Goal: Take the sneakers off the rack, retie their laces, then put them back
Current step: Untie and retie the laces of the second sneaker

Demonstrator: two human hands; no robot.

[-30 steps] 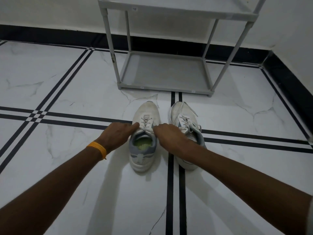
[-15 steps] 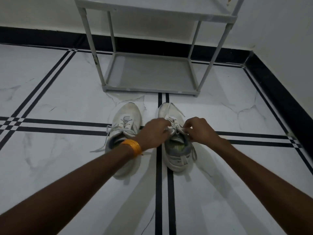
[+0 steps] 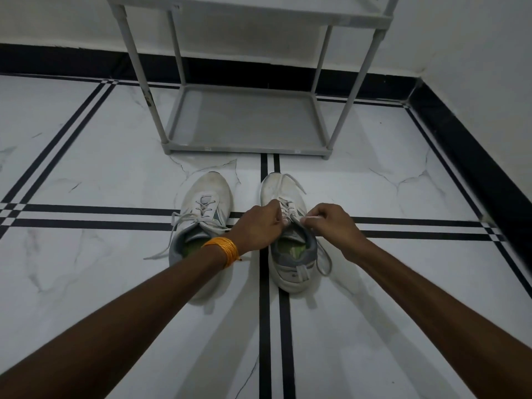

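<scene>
While sneakers sit on floor, both hands' grip pinches rt sneaker [image 3: 288, 226] laces: left hand [image 3: 259, 227], right hand [image 3: 331, 226]

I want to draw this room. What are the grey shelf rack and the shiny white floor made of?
The grey two-shelf rack looks like matte plastic or painted tubes; chunky corner joints suggest plastic, though I can't be sure. The white floor with black stripes looks like polished marble or marble-look tile: grey veins, glossy sheen.

Sneakers [image 3: 283, 197] white, grey collars, green insoles. Laces [image 3: 184, 218] pale grey. Shoe rack [image 3: 244, 119] grey. Floor [image 3: 86, 168] white marble-veined, black double stripes crossing. Skirting [image 3: 72, 60] black. Wristband [image 3: 223, 249] orange.
</scene>
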